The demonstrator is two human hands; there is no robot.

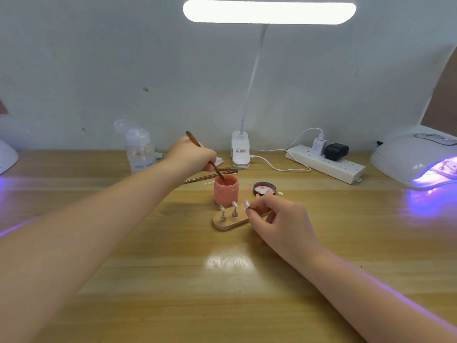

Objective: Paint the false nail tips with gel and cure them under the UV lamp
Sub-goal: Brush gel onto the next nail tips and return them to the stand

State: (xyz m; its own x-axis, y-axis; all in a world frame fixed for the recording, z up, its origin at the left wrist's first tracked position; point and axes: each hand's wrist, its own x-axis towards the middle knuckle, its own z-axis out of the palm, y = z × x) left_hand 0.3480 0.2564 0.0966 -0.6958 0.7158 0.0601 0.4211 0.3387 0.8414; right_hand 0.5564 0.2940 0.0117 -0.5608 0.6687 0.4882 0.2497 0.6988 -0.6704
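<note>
Gel is being loaded right now: the left hand point(191, 154) has its fingers curled round a brush point(206, 158), whose long axis slants from about eleven o'clock at the handle end down to five o'clock, the bristle end dipped into the open pink jar point(226, 191). Just at four o'clock from the jar sits the wooden stand point(228, 223) with small metal pegs, each carrying a clear nail tip; two of them point(228, 209) stand free at the stand's left end. The right hand point(274, 219) rests at the stand's right end, thumb and forefinger pinched on a third nail tip point(246, 205) or its peg, the other fingers loosely curled over the board; whether that peg is lifted off the stand or seated on it I cannot tell. What the next stroke turns on, I judge, is this: the pinched tip lies at about five o'clock from the bristles, close by and just past the jar's rim, so the brush hand is the nearer one and need only lift clear and swing a short way toward the right hand. The jar's lid point(264, 188) lies at three o'clock from the jar, inside up. A glowing curing lamp point(415, 162) sits at the table's point(222, 293) far right, well apart from the stand.
</note>
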